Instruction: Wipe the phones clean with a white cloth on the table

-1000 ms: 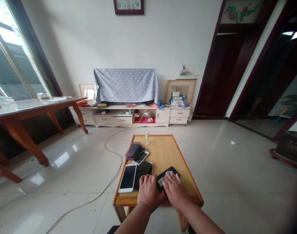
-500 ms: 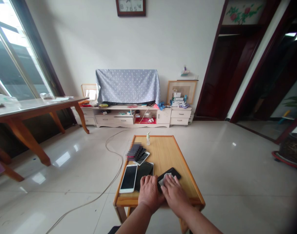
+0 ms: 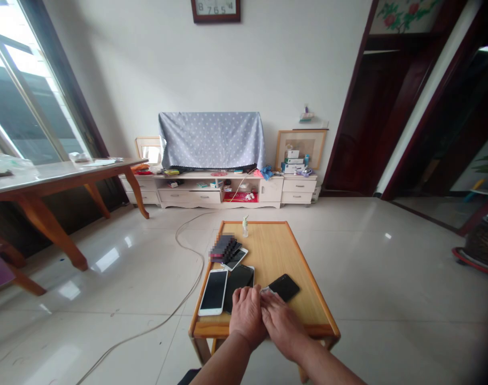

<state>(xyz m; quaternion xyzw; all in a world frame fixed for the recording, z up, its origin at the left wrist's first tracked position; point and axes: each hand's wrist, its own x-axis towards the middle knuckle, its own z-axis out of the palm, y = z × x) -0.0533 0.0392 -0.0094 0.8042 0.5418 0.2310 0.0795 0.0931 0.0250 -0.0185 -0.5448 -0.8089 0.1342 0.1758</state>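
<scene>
A black phone (image 3: 286, 287) lies aslant on the small wooden table (image 3: 268, 243), its near end hidden by my hands. My left hand (image 3: 247, 314) is closed with curled fingers at that near end, holding the phone steady. Under the fingers of my right hand (image 3: 283, 322) a crumpled white wipe (image 3: 269, 291) is pressed against the phone, close beside my left hand. Left of my hands are a dark phone (image 3: 239, 280), partly covered by my left hand, and a white phone (image 3: 214, 291) with a black screen.
Farther up the table are another white phone (image 3: 236, 259), a blurred dark stack (image 3: 223, 247) and a small spray bottle (image 3: 245, 226). A cable (image 3: 163, 321) runs over the floor at left. Beyond stands a low cabinet (image 3: 270, 193); a larger table (image 3: 87, 170) is at left.
My right hand has slid the wipe down and left along the phone toward my left hand, uncovering more of the phone's far part. My left hand stays in place.
</scene>
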